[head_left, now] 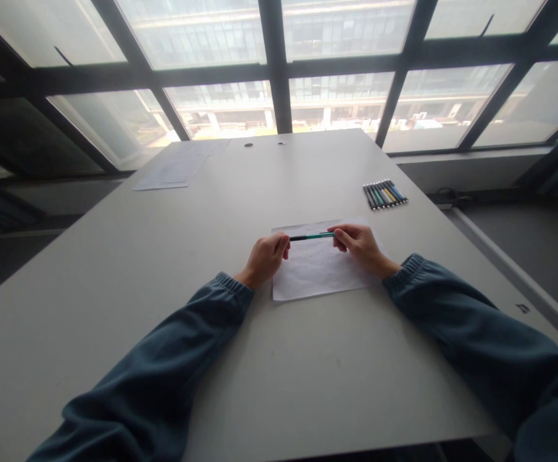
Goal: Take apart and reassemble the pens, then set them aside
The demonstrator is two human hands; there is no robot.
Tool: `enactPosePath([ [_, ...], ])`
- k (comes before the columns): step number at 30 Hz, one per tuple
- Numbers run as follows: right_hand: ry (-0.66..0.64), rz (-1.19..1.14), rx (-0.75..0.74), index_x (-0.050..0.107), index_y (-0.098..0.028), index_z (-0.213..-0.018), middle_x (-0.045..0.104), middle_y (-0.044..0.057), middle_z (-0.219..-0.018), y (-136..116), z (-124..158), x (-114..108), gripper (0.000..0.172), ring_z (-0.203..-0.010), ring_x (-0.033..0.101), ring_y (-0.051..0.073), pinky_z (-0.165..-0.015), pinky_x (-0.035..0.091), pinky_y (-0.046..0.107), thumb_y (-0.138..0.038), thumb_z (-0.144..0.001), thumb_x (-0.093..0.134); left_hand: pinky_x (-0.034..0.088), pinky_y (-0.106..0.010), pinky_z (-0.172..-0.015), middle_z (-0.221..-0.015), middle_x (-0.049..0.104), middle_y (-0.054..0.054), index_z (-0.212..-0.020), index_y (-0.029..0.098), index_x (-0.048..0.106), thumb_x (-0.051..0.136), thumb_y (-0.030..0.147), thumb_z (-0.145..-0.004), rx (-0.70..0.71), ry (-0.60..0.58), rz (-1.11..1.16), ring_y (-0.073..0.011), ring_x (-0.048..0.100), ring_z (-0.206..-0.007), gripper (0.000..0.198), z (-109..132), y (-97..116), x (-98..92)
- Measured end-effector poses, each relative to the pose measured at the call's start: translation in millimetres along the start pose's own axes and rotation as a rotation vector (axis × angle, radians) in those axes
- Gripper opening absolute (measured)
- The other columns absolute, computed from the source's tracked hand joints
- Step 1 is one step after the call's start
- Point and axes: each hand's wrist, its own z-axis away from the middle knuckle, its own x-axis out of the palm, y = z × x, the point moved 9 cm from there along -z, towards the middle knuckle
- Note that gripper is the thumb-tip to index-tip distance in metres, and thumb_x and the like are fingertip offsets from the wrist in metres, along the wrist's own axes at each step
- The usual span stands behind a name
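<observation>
A green pen (313, 236) with a black end is held level between my two hands, above a white sheet of paper (322, 276). My left hand (264, 258) pinches its dark end between thumb and fingers. At the other end, the thumb and fingers of my right hand (358, 244) are closed on the green part. Both fingertip grips hide the pen's ends. The paper lies flat on the table beneath, its upper right part covered by my right hand.
A row of several pens (385, 194) in mixed colours lies at the right of the white table (129, 289). More paper sheets (170, 168) rest at the far left. Two round fittings sit near the far edge, before large windows (221, 109).
</observation>
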Motion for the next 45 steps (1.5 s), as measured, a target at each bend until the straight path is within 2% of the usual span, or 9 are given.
enactPosePath([
  [6, 0.014, 0.0, -0.012, 0.076, -0.014, -0.091, 0.064, 0.001, -0.062, -2.5, 0.7, -0.3, 0.042, -0.051, 0.05, 0.01, -0.047, 0.04, 0.024, -0.055, -0.079, 0.075, 0.047, -0.025, -0.062, -0.059, 0.065, 0.001, -0.076, 0.018, 0.063, 0.038, 0.046, -0.104, -0.016, -0.013, 0.025, -0.0132, 0.061, -0.056, 0.046, 0.4, -6.0, 3.4],
  [9, 0.05, 0.011, -0.024, 0.076, -0.015, -0.087, 0.063, 0.001, -0.06, -5.1, 0.8, -3.3, 0.042, -0.05, 0.049, 0.01, -0.046, 0.039, 0.024, -0.056, -0.08, 0.074, 0.05, -0.025, -0.069, -0.068, 0.069, -0.001, -0.09, 0.018, 0.068, 0.04, 0.047, -0.103, 0.021, 0.0, 0.049, -0.0139, 0.065, -0.064, 0.042, -0.2, -3.2, 1.8],
  [12, 0.077, 0.009, -0.04, 0.076, -0.015, -0.086, 0.063, 0.001, -0.059, -6.6, 0.6, -6.1, 0.041, -0.049, 0.048, 0.01, -0.045, 0.038, 0.025, -0.055, -0.081, 0.073, 0.051, -0.024, -0.068, -0.078, 0.072, -0.002, -0.111, 0.02, 0.068, 0.05, 0.048, -0.1, 0.048, 0.009, 0.079, -0.0136, 0.066, -0.069, 0.036, -1.0, -1.2, 1.0],
  [15, 0.092, -0.008, -0.045, 0.076, -0.014, -0.086, 0.063, 0.001, -0.059, -6.2, 0.4, -7.8, 0.04, -0.049, 0.048, 0.01, -0.045, 0.037, 0.024, -0.054, -0.082, 0.073, 0.053, -0.023, -0.068, -0.091, 0.073, -0.004, -0.118, 0.021, 0.065, 0.062, 0.047, -0.093, 0.105, 0.048, 0.08, -0.0138, 0.068, -0.076, 0.036, -1.3, 3.0, -1.0],
  [18, 0.104, -0.024, -0.043, 0.075, -0.014, -0.084, 0.062, 0.001, -0.058, -5.7, 0.1, -8.6, 0.04, -0.048, 0.047, 0.009, -0.044, 0.036, 0.024, -0.054, -0.081, 0.073, 0.054, -0.024, -0.068, -0.093, 0.073, -0.004, -0.115, 0.02, 0.064, 0.068, 0.042, -0.09, 0.165, 0.116, 0.067, -0.0131, 0.067, -0.076, 0.033, -1.0, 8.1, -5.2],
  [21, 0.109, -0.028, -0.047, 0.075, -0.013, -0.084, 0.062, 0.001, -0.058, -6.5, -0.3, -8.7, 0.04, -0.047, 0.047, 0.008, -0.044, 0.036, 0.023, -0.054, -0.082, 0.074, 0.054, -0.023, -0.066, -0.088, 0.073, -0.003, -0.105, 0.019, 0.067, 0.069, 0.035, -0.09, 0.205, 0.179, 0.037, -0.0119, 0.066, -0.072, 0.022, 0.0, 12.9, -10.3],
  [25, 0.107, -0.028, -0.051, 0.075, -0.013, -0.084, 0.062, 0.001, -0.057, -6.4, -0.5, -8.9, 0.04, -0.047, 0.047, 0.008, -0.043, 0.036, 0.022, -0.053, -0.082, 0.073, 0.052, -0.022, -0.064, -0.084, 0.071, -0.002, -0.095, 0.019, 0.068, 0.067, 0.027, -0.092, 0.219, 0.205, 0.028, -0.0112, 0.064, -0.071, 0.009, 0.7, 16.3, -13.6],
  [45, 0.051, -0.022, -0.087, 0.073, -0.015, -0.086, 0.063, 0.001, -0.059, -10.6, 1.3, -3.8, 0.038, -0.047, 0.049, 0.009, -0.044, 0.039, 0.023, -0.053, -0.082, 0.073, 0.051, -0.022, -0.062, -0.082, 0.07, -0.002, -0.094, 0.019, 0.069, 0.065, 0.027, -0.093, 0.201, 0.211, 0.019, -0.0111, 0.063, -0.069, 0.009, 0.6, 17.4, -15.9],
])
